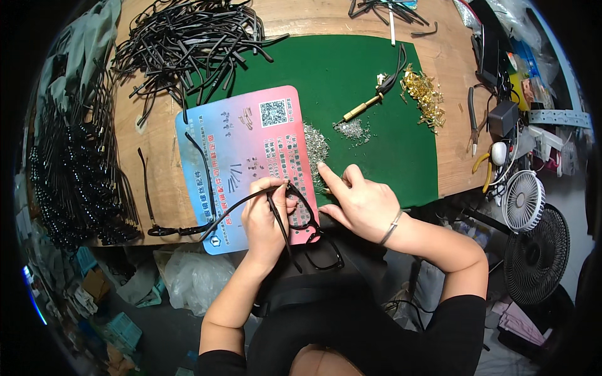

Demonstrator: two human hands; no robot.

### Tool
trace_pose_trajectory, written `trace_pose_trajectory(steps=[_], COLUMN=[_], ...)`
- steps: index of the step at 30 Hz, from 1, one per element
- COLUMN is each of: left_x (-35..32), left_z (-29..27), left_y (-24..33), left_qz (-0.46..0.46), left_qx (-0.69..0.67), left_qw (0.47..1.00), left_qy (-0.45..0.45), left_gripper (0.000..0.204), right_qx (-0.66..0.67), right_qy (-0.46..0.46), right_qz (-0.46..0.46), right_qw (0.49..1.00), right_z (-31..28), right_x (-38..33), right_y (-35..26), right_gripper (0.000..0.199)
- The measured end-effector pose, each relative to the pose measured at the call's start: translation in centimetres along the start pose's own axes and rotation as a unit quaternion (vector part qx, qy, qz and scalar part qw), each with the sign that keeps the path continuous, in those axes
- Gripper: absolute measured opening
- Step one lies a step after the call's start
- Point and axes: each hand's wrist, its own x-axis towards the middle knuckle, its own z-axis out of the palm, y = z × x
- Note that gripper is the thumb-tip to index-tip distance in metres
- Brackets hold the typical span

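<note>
left hand (266,216) grips black eyeglass frame (307,229) | right hand (360,203) just beside

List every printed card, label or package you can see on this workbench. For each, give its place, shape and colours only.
Printed card: flat on the bench under both hands, rounded rectangle, blue fading to pink, with a square black-and-white code patch.
Clear plastic bag: below the bench edge, lower left, crumpled, no label to make out.

Black short sleeves, thin silver bracelet (390,227)
</note>
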Motion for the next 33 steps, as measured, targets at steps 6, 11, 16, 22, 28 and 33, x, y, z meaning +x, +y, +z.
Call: trace_pose_trajectory(steps=[6, 11, 16, 22, 28, 33], left_x=[0.5, 0.7, 0.7, 0.5, 0.1, 0.2], left_z=[-0.1, -0.3, 0.0, -0.3, 0.1, -0.3], left_y=[0.0, 0.0, -0.3, -0.5, -1.3, -0.4], left_qz=[0.124, 0.085, 0.14, 0.232, 0.223, 0.166], left_qx=[0.111, 0.108, 0.13, 0.203, 0.204, 0.203], left_qw=[0.986, 0.99, 0.981, 0.951, 0.953, 0.964], left_qy=[-0.02, -0.024, -0.02, -0.021, 0.005, -0.039], left_gripper=[0.009, 0.008, 0.008, 0.013, 0.02, 0.014], right_qx=[0.043, 0.169, 0.063, 0.017, -0.026, -0.042], right_qy=[0.025, -0.013, 0.027, 0.108, 0.093, 0.104], right_qz=[0.012, 0.05, 0.006, -0.039, -0.048, -0.069], right_qw=[0.999, 0.984, 0.998, 0.993, 0.994, 0.991], right_z=[-0.2, -1.9, -2.1, 0.1, 0.0, 0.4], right_x=[-1.9, -2.9, -2.5, -1.7, -1.2, -1.1], right_y=[0.6, 2.7, 2.7, 2.9, 2.6, 2.8], right_gripper=[0.059, 0.04, 0.039, 0.041, 0.044, 0.044])
